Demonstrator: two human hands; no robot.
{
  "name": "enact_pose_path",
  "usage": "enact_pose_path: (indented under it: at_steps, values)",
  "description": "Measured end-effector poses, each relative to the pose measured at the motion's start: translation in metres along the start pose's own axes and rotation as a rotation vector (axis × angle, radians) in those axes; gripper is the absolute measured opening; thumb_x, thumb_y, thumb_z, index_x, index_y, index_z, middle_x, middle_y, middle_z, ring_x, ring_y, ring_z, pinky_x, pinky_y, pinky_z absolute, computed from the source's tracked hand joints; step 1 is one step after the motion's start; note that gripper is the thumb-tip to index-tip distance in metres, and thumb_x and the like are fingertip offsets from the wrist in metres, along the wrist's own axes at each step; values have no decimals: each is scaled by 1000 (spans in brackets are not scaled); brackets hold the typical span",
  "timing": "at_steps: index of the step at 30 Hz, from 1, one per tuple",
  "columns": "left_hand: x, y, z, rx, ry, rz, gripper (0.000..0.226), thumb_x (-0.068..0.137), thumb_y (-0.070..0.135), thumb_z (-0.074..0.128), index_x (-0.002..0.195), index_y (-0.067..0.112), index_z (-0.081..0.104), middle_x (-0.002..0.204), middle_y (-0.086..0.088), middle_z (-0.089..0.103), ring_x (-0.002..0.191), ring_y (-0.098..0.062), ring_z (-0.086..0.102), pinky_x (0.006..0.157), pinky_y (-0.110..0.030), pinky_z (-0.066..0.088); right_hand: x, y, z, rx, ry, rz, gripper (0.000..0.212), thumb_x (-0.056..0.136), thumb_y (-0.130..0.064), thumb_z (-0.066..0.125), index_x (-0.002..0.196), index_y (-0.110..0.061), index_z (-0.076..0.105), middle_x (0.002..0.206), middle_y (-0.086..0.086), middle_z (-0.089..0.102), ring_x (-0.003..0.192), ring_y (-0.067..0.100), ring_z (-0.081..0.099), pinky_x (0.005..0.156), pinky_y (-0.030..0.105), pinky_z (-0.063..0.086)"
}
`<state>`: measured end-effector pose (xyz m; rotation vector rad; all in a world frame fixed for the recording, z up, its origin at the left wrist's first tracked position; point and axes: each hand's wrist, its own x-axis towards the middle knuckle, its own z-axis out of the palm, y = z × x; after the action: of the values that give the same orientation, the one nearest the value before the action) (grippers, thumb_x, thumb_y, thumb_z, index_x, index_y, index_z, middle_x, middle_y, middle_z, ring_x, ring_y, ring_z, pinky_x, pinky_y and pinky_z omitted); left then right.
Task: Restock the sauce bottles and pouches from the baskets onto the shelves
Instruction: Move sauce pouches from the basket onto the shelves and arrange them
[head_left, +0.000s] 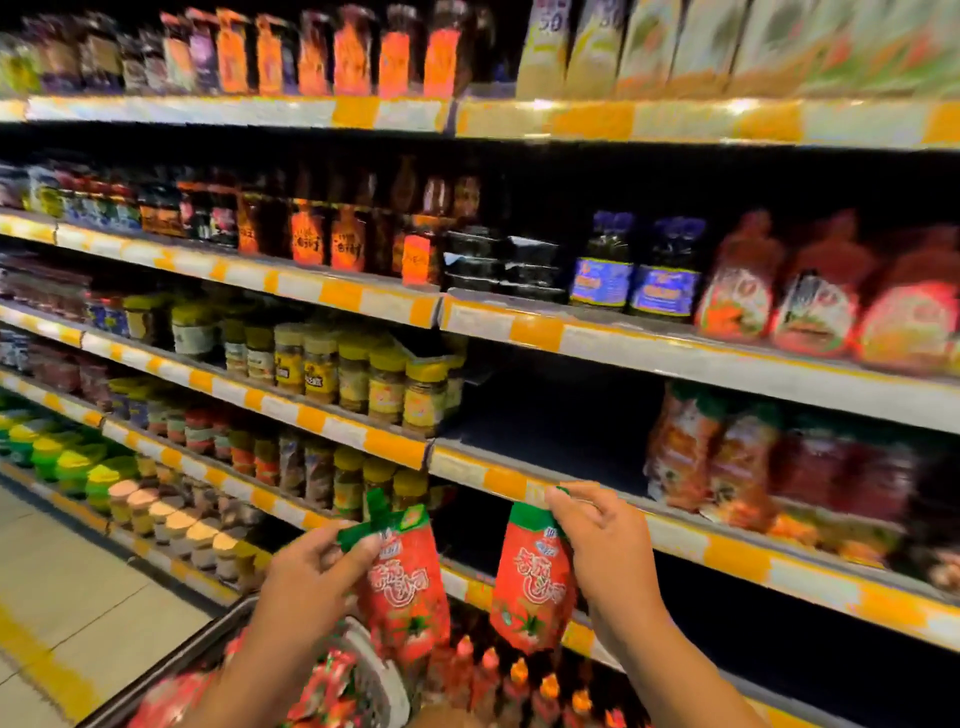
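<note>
Blurred basket (387, 691) cut off at bottom edge.

Both bare forearms rise from the bottom edge, the left from about 7 o'clock, the right from about 5 o'clock; the left hand (317, 566) sits lower, near 6 o'clock of the view, thumb and fingers (363, 545) curled in a pinch on the top of a pouch (402, 582); the right hand (597, 535) is raised a little higher, just right of centre, knuckles toward the camera, its fingertips pinching the top of a second pouch (535, 577).
</note>
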<state>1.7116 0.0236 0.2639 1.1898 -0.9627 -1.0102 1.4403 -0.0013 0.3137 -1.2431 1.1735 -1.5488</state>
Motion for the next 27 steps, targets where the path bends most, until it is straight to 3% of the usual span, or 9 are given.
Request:
enact_pose_path:
  at_steps: [2, 5, 8, 11, 13, 17, 21, 23, 27]
  values:
    - [17, 13, 30, -2, -66, 9, 12, 89, 25, 79, 96, 24, 69, 85, -5, 63, 80, -20, 66, 69, -41, 51, 13, -6, -21, 7, 28, 4, 14, 93, -28, 76, 96, -15, 71, 83, 14, 77, 76, 30, 75, 62, 38, 57]
    - [44, 31, 73, 42, -136, 52, 11, 93, 18, 75, 87, 27, 77, 73, -2, 74, 68, -11, 70, 65, -39, 55, 40, -10, -41, -10, 86, -29, 8, 93, -28, 77, 88, -22, 75, 80, 14, 76, 71, 24, 75, 57, 31, 57]
    - [78, 41, 108, 87, -181, 69, 7, 96, 18, 71, 95, 12, 73, 81, -8, 77, 69, -9, 72, 56, -27, 57, 74, -12, -51, -20, 153, -58, 8, 91, -26, 78, 89, -21, 75, 77, 7, 77, 67, 16, 74, 53, 26, 54]
    - [113, 51, 137, 64, -191, 86, 9, 96, 20, 71, 97, 11, 73, 87, -11, 78, 78, -16, 73, 66, -33, 57, 109, -17, -54, -34, 180, -80, 10, 90, -30, 79, 93, -21, 75, 80, 1, 78, 70, 13, 75, 54, 23, 55]
    - [135, 56, 152, 56, -209, 79, 11, 95, 24, 73, 97, 14, 75, 91, -7, 79, 84, -17, 73, 73, -38, 56, 133, -19, -51, -49, 176, -83, 11, 89, -32, 80, 94, -24, 77, 82, -2, 79, 74, 13, 76, 58, 27, 57]
    - [171, 57, 175, -15, -208, 66, 13, 92, 25, 76, 99, 14, 77, 92, -5, 79, 79, -15, 74, 57, -26, 54, 174, -17, -39, 27, 214, -79, 10, 88, -27, 82, 95, -22, 78, 85, 1, 80, 83, 21, 77, 73, 38, 61]
    - [199, 54, 194, -47, -172, 78, 10, 93, 25, 76, 92, 15, 75, 88, -2, 79, 77, -13, 74, 53, -19, 52, 204, -12, -28, 103, 265, -125, 9, 86, -22, 84, 92, -28, 80, 94, -8, 80, 95, 12, 75, 84, 28, 55]
    - [211, 50, 199, -61, -142, 84, 6, 94, 20, 74, 96, 15, 74, 89, -2, 79, 82, -16, 73, 57, -23, 54, 213, -9, -24, 104, 270, -153, 14, 86, -18, 83, 89, -32, 80, 96, -11, 80, 95, 7, 74, 82, 21, 53]
    - [225, 29, 203, -18, -126, 82, 19, 95, 6, 67, 100, 23, 72, 100, -3, 78, 96, -21, 72, 76, -36, 59, 223, 10, -22, 14, 288, -177, 21, 87, -15, 83, 87, -34, 77, 90, -13, 77, 93, 9, 73, 84, 24, 56]
